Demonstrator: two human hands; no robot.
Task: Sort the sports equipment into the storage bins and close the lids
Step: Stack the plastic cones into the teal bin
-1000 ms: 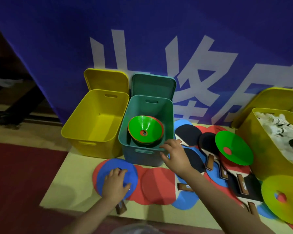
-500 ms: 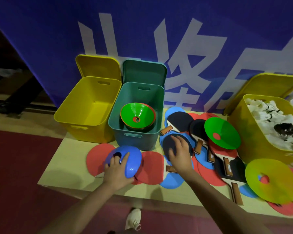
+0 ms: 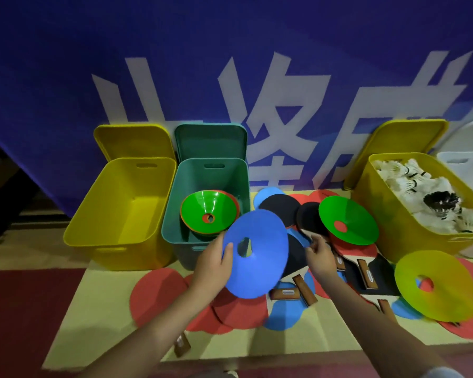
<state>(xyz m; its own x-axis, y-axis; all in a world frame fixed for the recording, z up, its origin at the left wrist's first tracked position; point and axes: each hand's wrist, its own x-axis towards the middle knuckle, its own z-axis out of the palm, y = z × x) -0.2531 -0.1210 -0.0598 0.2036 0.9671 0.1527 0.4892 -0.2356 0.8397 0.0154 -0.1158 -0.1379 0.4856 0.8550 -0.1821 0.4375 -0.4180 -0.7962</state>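
Note:
My left hand [image 3: 212, 264] grips a blue disc cone [image 3: 260, 255] by its left rim and holds it raised in front of the teal bin [image 3: 172, 214]. That bin holds stacked green and red cones [image 3: 205, 211], and its lid stands open behind it. My right hand [image 3: 319, 256] hovers over the pile of table-tennis paddles [image 3: 281, 207], its fingers curled at the edge of a dark paddle; a grip on it is not clear. Left of the teal bin sits a yellow bin [image 3: 104, 214] with nothing in it, its lid also up.
A green cone [image 3: 350, 222] and a yellow cone [image 3: 440, 287] lie on the paddle pile. Another yellow bin [image 3: 388, 222] at the right is full of white shuttlecocks, with a white bin [image 3: 467, 170] behind it. Red and blue paddles lie along the mat's front. A blue banner stands behind.
My left hand lifted the blue cone off the mat and carried it up and right toward the teal bin. My right hand shifted right over the dark paddles.

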